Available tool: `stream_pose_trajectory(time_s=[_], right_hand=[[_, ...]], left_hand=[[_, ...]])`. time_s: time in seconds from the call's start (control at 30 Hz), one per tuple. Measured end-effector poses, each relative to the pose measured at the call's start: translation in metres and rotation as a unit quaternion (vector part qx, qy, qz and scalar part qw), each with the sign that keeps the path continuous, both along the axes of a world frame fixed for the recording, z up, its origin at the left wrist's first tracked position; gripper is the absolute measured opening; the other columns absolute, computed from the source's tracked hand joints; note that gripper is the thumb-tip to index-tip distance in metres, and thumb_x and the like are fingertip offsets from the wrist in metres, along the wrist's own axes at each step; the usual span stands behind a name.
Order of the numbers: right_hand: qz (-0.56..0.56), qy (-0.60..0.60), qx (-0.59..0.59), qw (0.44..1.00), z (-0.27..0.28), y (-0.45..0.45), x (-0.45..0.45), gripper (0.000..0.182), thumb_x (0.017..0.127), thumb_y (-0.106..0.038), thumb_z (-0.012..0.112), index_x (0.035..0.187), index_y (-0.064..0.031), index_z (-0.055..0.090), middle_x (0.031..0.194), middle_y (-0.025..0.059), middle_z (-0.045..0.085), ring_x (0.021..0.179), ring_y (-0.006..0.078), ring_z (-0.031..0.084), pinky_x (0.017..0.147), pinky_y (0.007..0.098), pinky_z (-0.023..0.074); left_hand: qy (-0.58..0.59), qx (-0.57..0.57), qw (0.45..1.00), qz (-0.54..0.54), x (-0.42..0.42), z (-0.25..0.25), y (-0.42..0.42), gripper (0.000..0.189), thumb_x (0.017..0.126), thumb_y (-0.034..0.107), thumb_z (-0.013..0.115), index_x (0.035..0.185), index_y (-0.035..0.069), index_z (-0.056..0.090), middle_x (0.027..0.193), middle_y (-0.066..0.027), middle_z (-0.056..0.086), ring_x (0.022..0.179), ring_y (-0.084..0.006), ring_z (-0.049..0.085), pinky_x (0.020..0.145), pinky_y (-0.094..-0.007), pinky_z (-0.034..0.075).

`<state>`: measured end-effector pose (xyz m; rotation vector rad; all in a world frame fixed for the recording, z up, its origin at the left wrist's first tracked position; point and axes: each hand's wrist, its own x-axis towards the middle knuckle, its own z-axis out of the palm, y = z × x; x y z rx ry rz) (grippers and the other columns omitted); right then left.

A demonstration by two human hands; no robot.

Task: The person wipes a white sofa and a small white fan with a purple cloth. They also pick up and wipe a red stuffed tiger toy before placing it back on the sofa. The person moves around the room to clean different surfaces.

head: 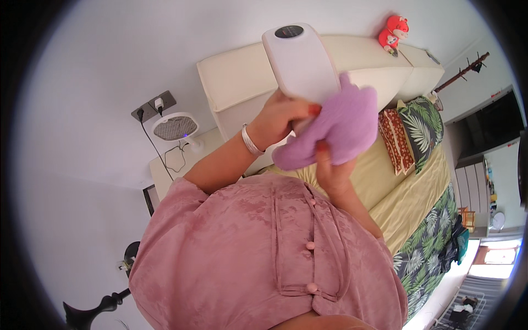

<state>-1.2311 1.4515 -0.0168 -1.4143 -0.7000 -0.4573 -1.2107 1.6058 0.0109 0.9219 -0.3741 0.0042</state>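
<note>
My left hand (280,117), with a silver bangle on its wrist, grips the near end of a white handheld appliance (303,66) with rounded corners. A dark oval display panel (289,31) sits at its far end. The left fingers overlap a fluffy lilac cloth (350,119), which lies against the appliance's near right part and hides some of it. From below, my right hand (335,171) holds the cloth, thumb on top and the other fingers mostly hidden behind it. Both the cloth and the fingers are somewhat blurred.
Beyond the hands stands a cream padded headboard (243,74) with a red plush toy (394,35) on it. A bed with a yellow sheet (367,173) and pillows (418,132) lies at right. At left are an electric mosquito swatter (175,127) and a wall socket (154,105) with cords.
</note>
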Motion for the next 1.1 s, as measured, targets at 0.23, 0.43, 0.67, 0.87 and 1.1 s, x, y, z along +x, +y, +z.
stream_pose_trajectory(time_s=[0.23,0.43,0.67,0.87,1.1], right_hand=[[-0.061,-0.204,-0.177,0.961,-0.026,-0.007,0.019,0.031,0.075,-0.011,0.067,0.105,-0.004,0.062,0.103,0.0129,0.062,0.096,0.0286,0.059,0.086,0.0404,0.0449],[-0.135,-0.275,-0.341,0.889,0.058,0.005,0.016,0.031,0.072,-0.016,0.065,0.099,-0.0023,0.062,0.097,0.017,0.062,0.091,0.0368,0.058,0.082,0.0459,0.0438],[-0.077,-0.24,-0.284,0.925,0.035,0.001,0.027,0.038,0.079,-0.017,0.061,0.111,0.0028,0.055,0.106,0.0189,0.061,0.097,0.0333,0.058,0.088,0.0399,0.0429],[-0.005,0.104,0.102,0.989,-0.001,0.014,0.025,0.045,0.096,-0.027,0.044,0.124,0.0076,0.045,0.12,0.0148,0.054,0.111,0.0211,0.05,0.093,0.0307,0.0393],[0.12,0.278,0.295,0.906,0.011,0.011,0.039,0.046,0.098,-0.037,0.039,0.123,0.0005,0.046,0.112,0.0127,0.057,0.1,0.0184,0.056,0.086,0.0298,0.0458]], left_hand=[[0.019,-0.238,0.97,-0.033,0.004,0.031,-0.015,0.075,0.085,0.06,0.045,0.132,0.002,0.039,0.132,-0.0203,0.046,0.12,-0.032,0.047,0.102,-0.0416,0.038],[0.117,-0.237,0.964,-0.026,-0.002,0.011,-0.02,0.052,0.089,0.048,0.048,0.12,0.006,0.049,0.117,-0.009,0.057,0.104,-0.0191,0.055,0.093,-0.0345,0.044],[0.027,-0.236,0.971,-0.039,0.001,-0.015,-0.009,0.042,0.091,0.038,0.045,0.12,0.008,0.05,0.117,-0.0065,0.057,0.109,-0.0177,0.052,0.095,-0.0348,0.042],[-0.057,-0.266,0.962,-0.018,0.002,0.033,-0.001,0.072,0.083,0.054,0.046,0.131,0.0,0.04,0.122,-0.0161,0.054,0.114,-0.0252,0.051,0.102,-0.0423,0.035],[-0.03,-0.341,0.928,-0.147,0.02,0.027,0.015,0.086,0.079,0.062,0.047,0.135,-0.003,0.035,0.1,-0.0106,0.06,0.095,-0.0239,0.058,0.086,-0.0364,0.045]])
